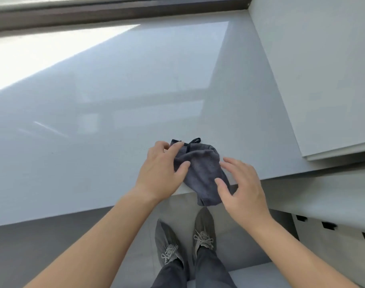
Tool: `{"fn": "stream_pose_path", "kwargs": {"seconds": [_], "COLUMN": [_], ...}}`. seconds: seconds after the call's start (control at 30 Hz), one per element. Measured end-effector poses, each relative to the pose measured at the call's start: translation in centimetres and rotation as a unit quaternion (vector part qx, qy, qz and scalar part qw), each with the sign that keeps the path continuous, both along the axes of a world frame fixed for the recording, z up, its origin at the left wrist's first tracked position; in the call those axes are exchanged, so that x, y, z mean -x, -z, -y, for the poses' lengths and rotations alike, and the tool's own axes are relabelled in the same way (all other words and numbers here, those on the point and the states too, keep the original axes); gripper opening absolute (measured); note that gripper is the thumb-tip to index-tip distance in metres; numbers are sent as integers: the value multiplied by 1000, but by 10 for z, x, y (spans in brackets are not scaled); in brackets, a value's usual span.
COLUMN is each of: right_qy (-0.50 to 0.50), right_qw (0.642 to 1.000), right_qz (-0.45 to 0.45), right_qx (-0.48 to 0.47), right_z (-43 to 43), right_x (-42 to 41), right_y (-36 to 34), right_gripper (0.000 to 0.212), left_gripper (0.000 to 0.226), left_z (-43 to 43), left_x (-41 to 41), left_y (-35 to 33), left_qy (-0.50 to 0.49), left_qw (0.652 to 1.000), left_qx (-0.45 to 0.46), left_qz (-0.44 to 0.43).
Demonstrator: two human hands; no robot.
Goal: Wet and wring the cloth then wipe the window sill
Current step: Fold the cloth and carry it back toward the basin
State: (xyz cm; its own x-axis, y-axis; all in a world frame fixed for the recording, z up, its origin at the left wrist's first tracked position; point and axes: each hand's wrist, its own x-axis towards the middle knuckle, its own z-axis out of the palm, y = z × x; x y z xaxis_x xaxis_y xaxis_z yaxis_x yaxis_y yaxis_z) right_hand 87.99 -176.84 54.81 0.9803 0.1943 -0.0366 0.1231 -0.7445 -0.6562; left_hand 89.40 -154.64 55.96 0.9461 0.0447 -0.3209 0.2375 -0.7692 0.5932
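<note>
A dark grey cloth (pixel 201 173) with a small black hanging loop lies bunched at the front edge of the wide, glossy white window sill (pixel 106 113); its lower end droops over the edge. My left hand (pixel 162 171) rests on the cloth's left side, fingers and thumb touching the fabric. To the right of the cloth hovers my right hand (pixel 242 189) with spread, relaxed fingers, its thumb at the cloth's lower right part. Neither hand visibly grips the fabric.
A dark window frame (pixel 115 11) runs along the back of the sill. A white wall panel (pixel 322 75) bounds the sill on the right. A lower white ledge (pixel 322 196) with dark slots sits at right. My grey shoes (pixel 185 240) stand on the floor below.
</note>
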Motion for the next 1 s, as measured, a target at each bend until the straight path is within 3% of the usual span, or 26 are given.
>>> {"fn": "stream_pose_path", "kwargs": {"seconds": [0.07, 0.17, 0.3, 0.4, 0.47, 0.57, 0.67, 0.73, 0.83, 0.9, 1.0], "right_qy": [48, 67, 66, 23, -15, -60, -95, -96, -88, -125, -233], "right_qw": [995, 986, 979, 976, 969, 959, 953, 949, 939, 914, 862], "right_qz": [-90, -148, -183, -195, -205, -232, -265, -284, -308, -357, -425], "right_qx": [4, -33, -62, -98, -136, -151, -112, -98, -126, -150, -149], "right_z": [-5, -20, -31, -26, -24, -27, -34, -40, -50, -56, -74], "right_x": [-9, -31, -58, -68, -73, -83, -90, -90, -89, -89, -89], "right_y": [-6, -10, -4, -10, -21, -36, -44, -48, -64, -80, -107], "right_gripper": [46, 52, 35, 20, 24, 26, 18, 14, 9, 22, 50], "left_gripper": [59, 60, 35, 18, 13, 23, 32, 33, 27, 27, 28], "left_z": [8, 16, 16, 14, 12, 11, 8, 3, -6, -16, -42], "left_x": [-7, -21, -33, -32, -31, -27, -20, -13, -1, 9, 32], "left_y": [0, 1, 5, 3, -5, -18, -27, -34, -51, -66, -94], "left_qy": [14, 14, 4, -24, -55, -91, -145, -206, -276, -308, -340], "left_qw": [1000, 999, 999, 997, 988, 966, 955, 928, 854, 800, 749], "left_qx": [-21, -28, -11, 61, 141, 238, 251, 294, 426, 505, 565], "left_qz": [-13, -33, -39, -31, -29, -47, -68, -100, -117, -102, -66]}}
